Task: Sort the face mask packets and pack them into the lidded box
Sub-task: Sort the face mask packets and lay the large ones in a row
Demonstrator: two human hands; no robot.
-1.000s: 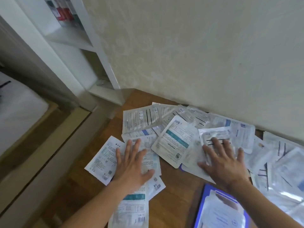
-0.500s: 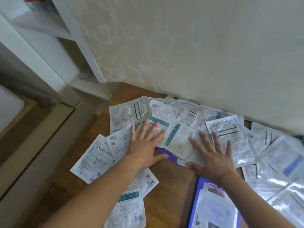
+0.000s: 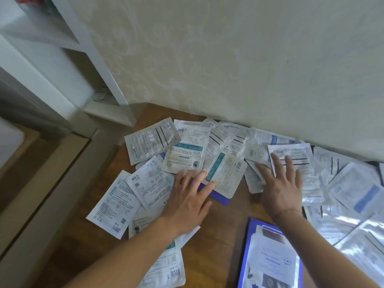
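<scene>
1. Across the brown wooden table (image 3: 224, 242), white printed foil face mask packets (image 3: 187, 150) lie unsorted along the far wall.
2. Near right, the blue box (image 3: 247, 246) seemingly holds one packet; nearly all remain.
3. Left hand (image 3: 187, 202) and right hand (image 3: 280, 188): each grip released, flat on packets.

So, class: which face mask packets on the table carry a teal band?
Two side by side in the middle: one with a teal band across its top, one with a slanted teal stripe, just beyond the left hand.

glossy foil packets (image 3: 353, 229) (crinkled), smooth wood table (image 3: 220, 242)
</scene>
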